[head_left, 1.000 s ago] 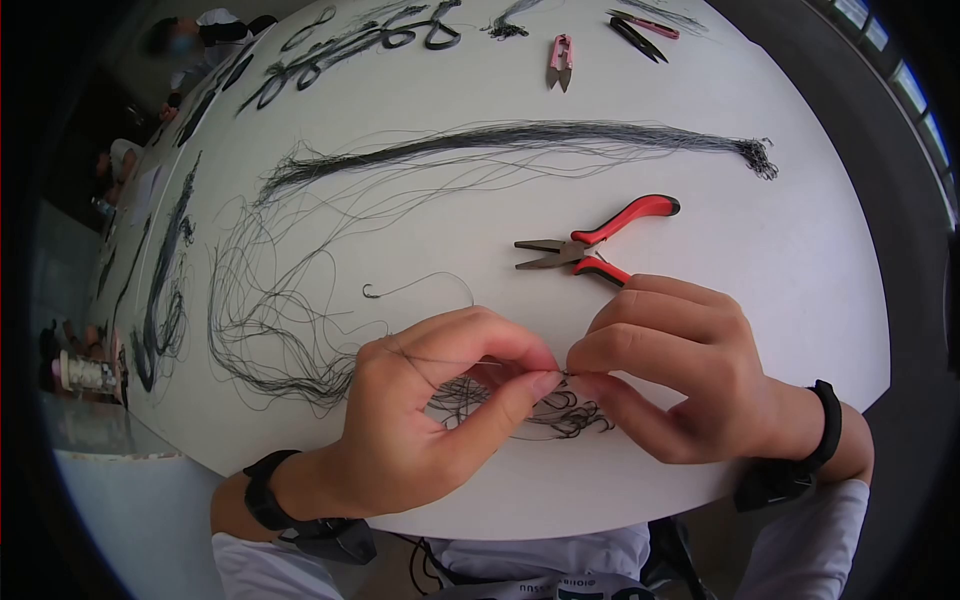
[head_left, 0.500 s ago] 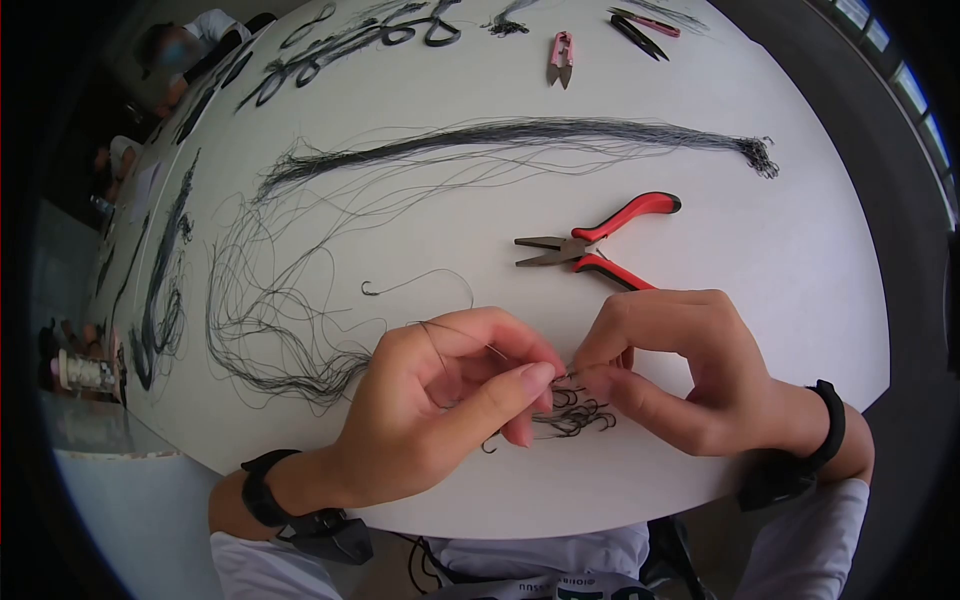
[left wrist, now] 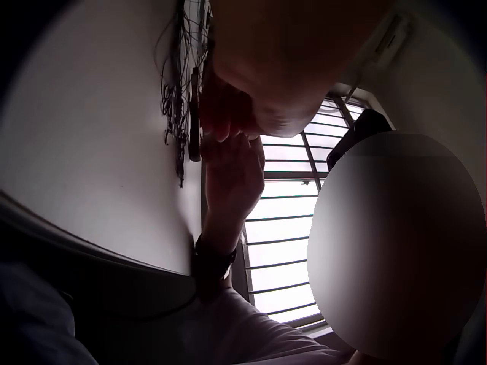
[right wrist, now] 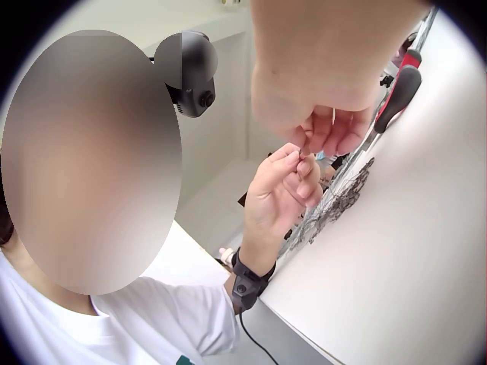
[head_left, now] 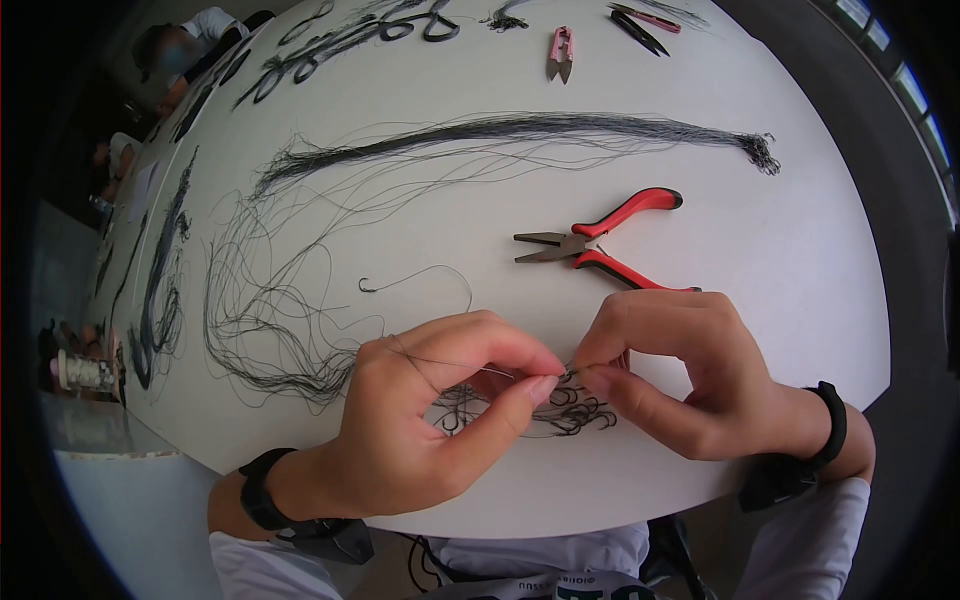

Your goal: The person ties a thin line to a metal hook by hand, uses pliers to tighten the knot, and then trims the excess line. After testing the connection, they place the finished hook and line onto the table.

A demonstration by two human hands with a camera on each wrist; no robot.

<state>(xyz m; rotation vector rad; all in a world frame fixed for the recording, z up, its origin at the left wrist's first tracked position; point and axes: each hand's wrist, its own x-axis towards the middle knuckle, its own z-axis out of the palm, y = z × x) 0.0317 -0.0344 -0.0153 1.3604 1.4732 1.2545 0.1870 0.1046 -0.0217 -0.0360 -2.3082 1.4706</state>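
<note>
- We work at a round white table (head_left: 800, 270); only the head view shows its whole top.
- A long bundle of black line (head_left: 520, 130) lies across the far half, with loose strands (head_left: 260, 290) spreading toward the left edge. The wrist views do not show these.
- Our left hand (head_left: 420, 420) is curled, thumb and forefinger pinching a thin line with a fish hook (head_left: 565, 376) at the point where both hands meet.
- Our right hand (head_left: 680, 370) is also curled, thumb and forefinger pinching the same hook from the other side. The right wrist view confirms the two sets of fingertips (right wrist: 304, 148) touching above the table.
- Red-handled pliers (head_left: 600, 240) lie just beyond the right hand, jaws pointing left.
- A small pile of fish hooks (head_left: 570, 410) lies on the table directly beneath the pinch; the left wrist view shows them (left wrist: 179, 106) as dark curls.
- A pink thread snip (head_left: 560, 52) lies at the far edge.
- A single hook on a line (head_left: 368, 288) lies apart, left of the pliers.
</note>
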